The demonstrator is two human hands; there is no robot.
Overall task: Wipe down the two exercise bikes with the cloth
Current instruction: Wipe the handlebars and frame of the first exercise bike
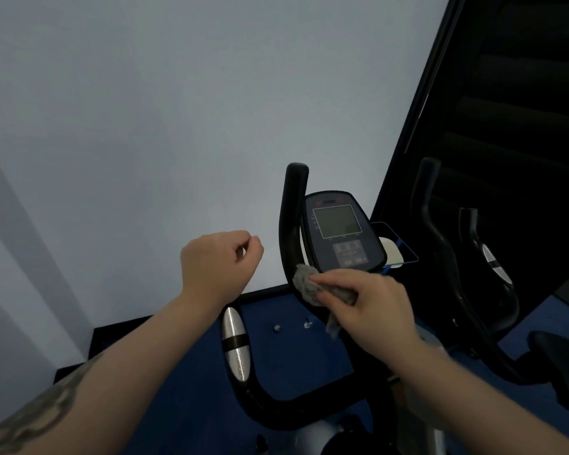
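While the left hand point(219, 262) is hovering loosely curled and empty, the right hand point(373, 305) is pinching the cloth point(307, 284) against the near bike's handlebar point(289, 224), bunching it for firm wiping contact.

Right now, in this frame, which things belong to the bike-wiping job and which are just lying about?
Part of the job:
- crumpled grey cloth, gripped by the right hand, against the near bike's black curved handlebar
- near bike's dark console with grey screen
- second black exercise bike at right

Just there:
- left hand, loosely curled, holding nothing
- white object in the blue-edged tray behind the console
- blue floor
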